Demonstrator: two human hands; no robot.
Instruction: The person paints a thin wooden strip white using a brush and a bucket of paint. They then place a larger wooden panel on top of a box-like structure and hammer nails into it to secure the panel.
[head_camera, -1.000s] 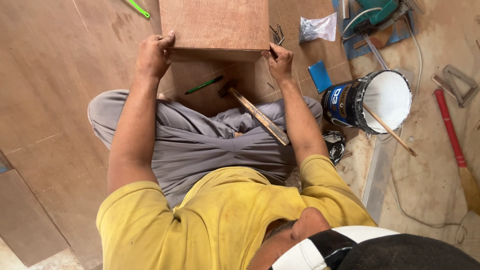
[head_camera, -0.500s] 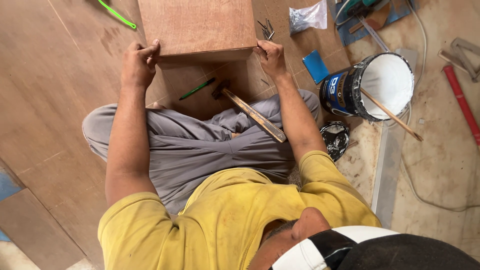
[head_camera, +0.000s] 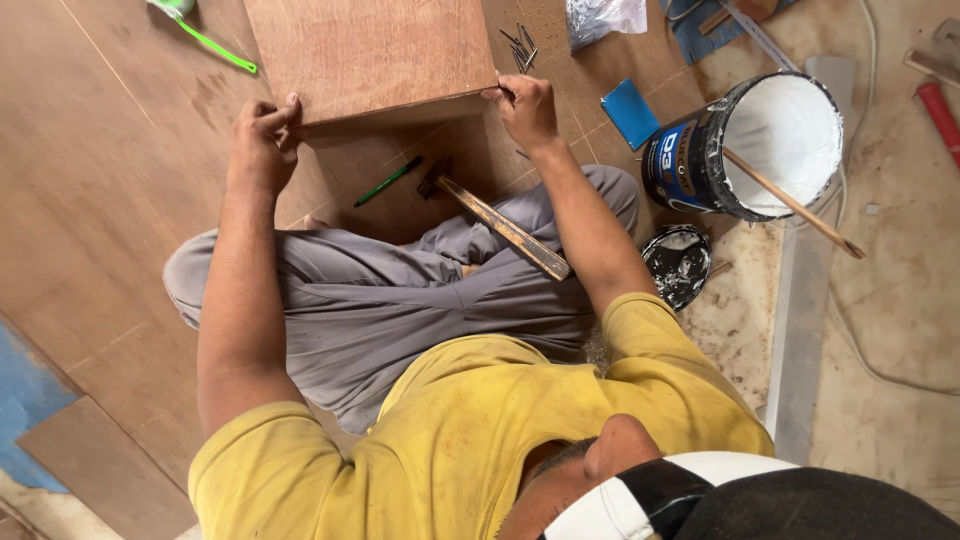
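Left hand (head_camera: 262, 135): arm stretched forward, fingers clenched on the near left corner of the wooden board (head_camera: 370, 55).
Right hand (head_camera: 524, 108): arm stretched forward, fingers gripping the board's near right corner.
Board: standing on the plywood floor (head_camera: 90, 200) in front of the crossed legs, between both hands.
Hammer (head_camera: 500, 225): lying on the right knee, just beside a green pencil (head_camera: 388, 181).
Bucket (head_camera: 745, 145): open, holding white glue with a wooden stick (head_camera: 795, 205) leaning out.
Lid (head_camera: 678, 265): on the floor near the bucket, smeared white.
Nails (head_camera: 520, 45): loose beside the board.
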